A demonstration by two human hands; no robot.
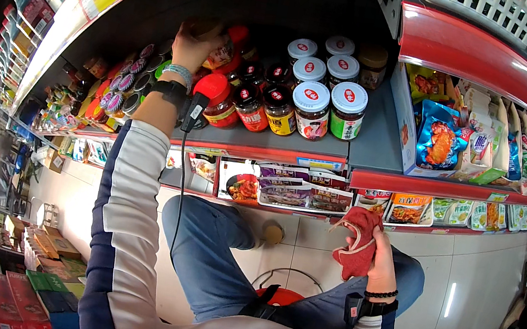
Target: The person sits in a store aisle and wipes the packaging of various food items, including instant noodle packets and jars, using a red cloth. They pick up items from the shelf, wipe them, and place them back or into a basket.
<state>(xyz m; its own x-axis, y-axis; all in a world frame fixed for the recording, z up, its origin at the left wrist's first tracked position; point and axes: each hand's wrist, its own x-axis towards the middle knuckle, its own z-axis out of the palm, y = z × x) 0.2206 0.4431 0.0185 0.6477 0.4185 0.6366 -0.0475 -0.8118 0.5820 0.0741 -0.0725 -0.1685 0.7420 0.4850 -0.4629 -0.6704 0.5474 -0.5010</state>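
Observation:
My left hand is closed around a glass jar with a dark lid, above the back of the grey shelf at upper centre. Red-lidded jars stand just in front of and beside it. To its right are several black-lidded jars and white-lidded jars in rows. My right hand holds a folded red cloth with a pale edge over my right knee, below the lower shelf. The fingertips of my left hand are partly hidden in shadow.
Purple snack pouches fill the lower shelf. A carton of blue food pouches stands on the right shelf, under a white plastic basket. More jars crowd the left. Part of a red stool shows between my legs. Boxed goods lie at lower left.

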